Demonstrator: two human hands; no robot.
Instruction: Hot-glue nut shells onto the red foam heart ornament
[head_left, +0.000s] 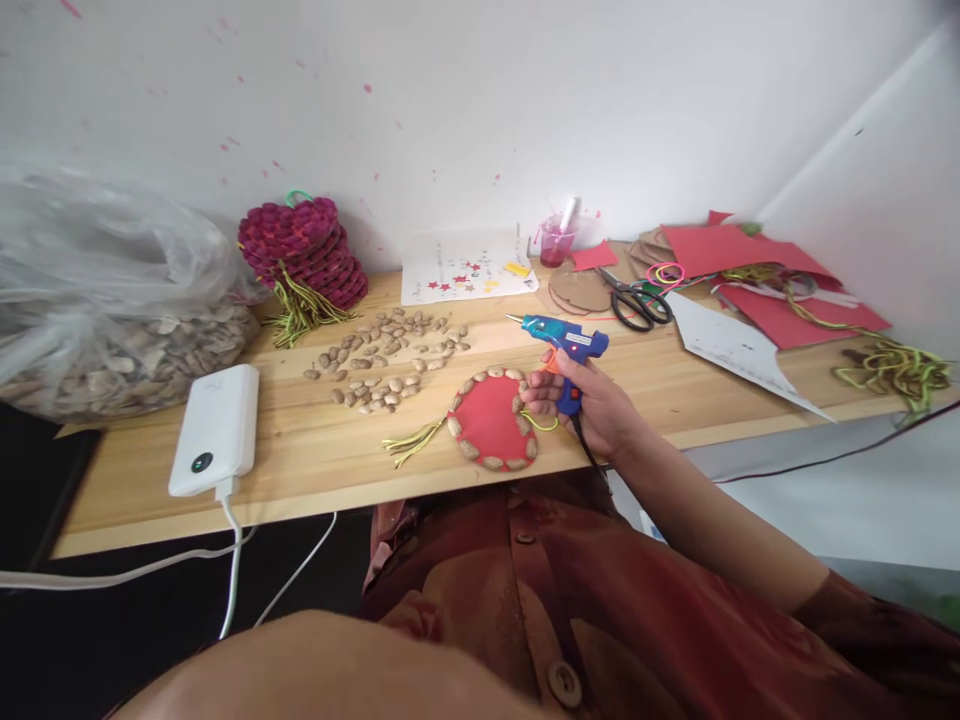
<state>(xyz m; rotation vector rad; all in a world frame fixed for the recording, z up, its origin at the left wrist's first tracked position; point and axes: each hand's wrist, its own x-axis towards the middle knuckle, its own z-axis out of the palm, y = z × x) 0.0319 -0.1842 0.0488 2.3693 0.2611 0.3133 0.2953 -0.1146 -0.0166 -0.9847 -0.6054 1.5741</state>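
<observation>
Bag [127,310], clear plastic, holds pale brown shells at left end of wooden tabletop [300,425]. White power bank [214,425] lies just beside it, white cable [232,560] plugged into its near end and hanging over the edge. Left hand cannot be made out, state cannot be told. Maroon woven piece [304,245] next, near the wall, green loop on top, yellow-green tassel [298,305] at its foot. Loose brown shells [386,347] scattered mid-table. White sheet [420,290] with small red stars [444,287] lies behind them. Red disc [486,420] sits flat near the front edge, shells ringing its rim, yellow-green cord tails to its left, cord loop at its right. Right hand [600,400] clamped round the handle of blue glue gun [570,340], fingers by the orange trigger, nozzle pointing left above the tabletop; fingertips overlap the disc's right rim in view, contact cannot tell. Pink cup [556,246] with white stick [570,212] behind. Further right: cardboard discs [577,292], black scissors [636,308], pink hair tie [665,273], red sheets [712,250], white paper [739,348] jutting past the edge, yellow-green yarn [892,372] at far right.
</observation>
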